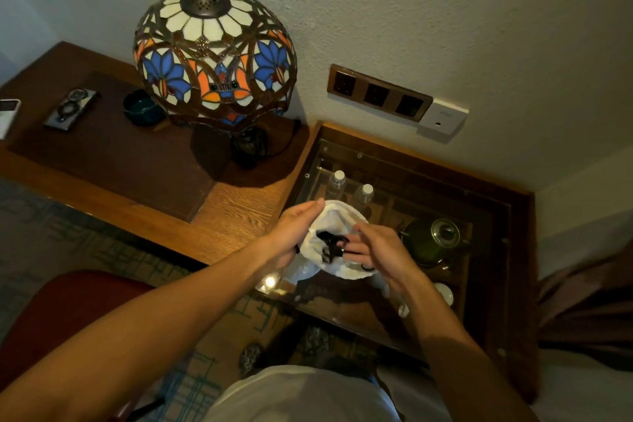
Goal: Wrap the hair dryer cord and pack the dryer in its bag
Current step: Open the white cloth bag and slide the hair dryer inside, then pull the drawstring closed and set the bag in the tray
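A white cloth bag [337, 219] is held above the glass-topped cabinet [486, 216]. My left hand [294, 231] grips the bag's left side and holds its mouth wide. Inside the mouth shows a black piece of the hair dryer or its cord [328, 239]; I cannot tell which. My right hand [371, 252] is at the bag's right edge, fingers curled at the opening and touching the black part. Most of the dryer is hidden by the cloth.
A stained-glass lamp [214, 55] stands on the wooden desk [239, 212] to the left, with a dark ashtray [142, 108] and a remote [70, 110]. Two water bottles [337, 183] and a green teapot [433, 240] lie under the glass. Wall sockets [378, 92] sit behind. A red chair [65, 312] stands lower left.
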